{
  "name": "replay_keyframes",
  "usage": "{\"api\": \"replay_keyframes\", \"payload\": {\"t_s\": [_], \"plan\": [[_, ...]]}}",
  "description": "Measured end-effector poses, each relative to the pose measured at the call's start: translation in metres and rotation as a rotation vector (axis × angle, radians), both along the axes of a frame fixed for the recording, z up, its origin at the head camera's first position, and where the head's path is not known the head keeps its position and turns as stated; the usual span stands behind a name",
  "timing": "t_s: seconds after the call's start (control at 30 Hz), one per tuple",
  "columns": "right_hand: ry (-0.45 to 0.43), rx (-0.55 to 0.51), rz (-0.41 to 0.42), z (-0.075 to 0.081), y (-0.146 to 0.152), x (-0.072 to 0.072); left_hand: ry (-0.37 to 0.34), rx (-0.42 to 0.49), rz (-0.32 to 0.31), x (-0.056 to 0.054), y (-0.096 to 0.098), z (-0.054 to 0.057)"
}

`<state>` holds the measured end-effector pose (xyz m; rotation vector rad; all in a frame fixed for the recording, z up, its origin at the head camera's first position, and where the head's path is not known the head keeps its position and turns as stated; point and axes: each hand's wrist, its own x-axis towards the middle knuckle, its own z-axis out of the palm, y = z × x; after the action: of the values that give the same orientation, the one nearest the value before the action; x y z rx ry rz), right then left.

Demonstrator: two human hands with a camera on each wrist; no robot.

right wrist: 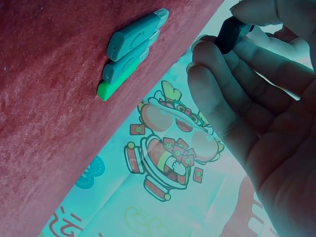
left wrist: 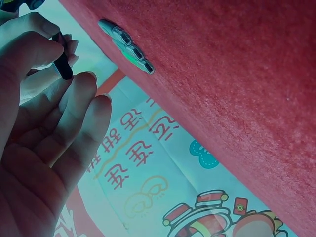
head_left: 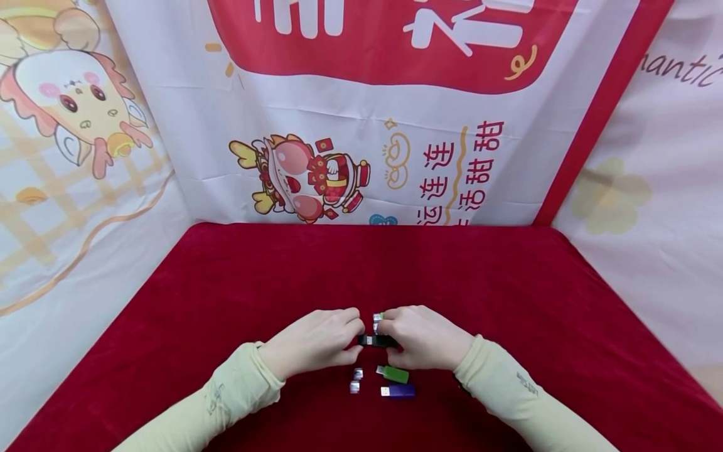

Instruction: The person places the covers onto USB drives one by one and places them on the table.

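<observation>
Both hands meet over the red table. My right hand (head_left: 429, 339) pinches a black USB stick (right wrist: 232, 35) between thumb and fingers, its silver plug pointing left in the head view. At that plug's end, my left hand (head_left: 313, 342) pinches a small black piece (left wrist: 62, 66) that looks like the stick's cap. Nearer the body lie a green USB stick (head_left: 395, 375) and a purple USB stick (head_left: 401, 391), both with bare plugs. To their left are two small clear caps (head_left: 358, 373). Fingers hide part of the black stick.
Beyond the right hand, several capped USB sticks (right wrist: 138, 37) lie side by side on the red cloth (head_left: 271, 270), one of them bright green (right wrist: 116, 86). A printed white curtain (head_left: 198, 113) stands behind the table, with cloth walls at both sides.
</observation>
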<state>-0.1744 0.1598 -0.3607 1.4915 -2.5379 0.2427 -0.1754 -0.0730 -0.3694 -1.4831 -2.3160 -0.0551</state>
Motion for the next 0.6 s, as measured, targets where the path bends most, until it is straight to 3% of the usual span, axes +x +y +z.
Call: {"api": "replay_keyframes", "payload": {"t_s": [0.4,0.6], "plan": [[0.065,-0.015,0.006,-0.0015,0.0004,0.0000,0.037,0.011,-0.002,-0.0010,0.0011,-0.0018],[0.084,-0.022,0.000,-0.0015,0.0003,0.0003,0.014,0.015,0.001,-0.0013,0.0005,-0.0006]]}}
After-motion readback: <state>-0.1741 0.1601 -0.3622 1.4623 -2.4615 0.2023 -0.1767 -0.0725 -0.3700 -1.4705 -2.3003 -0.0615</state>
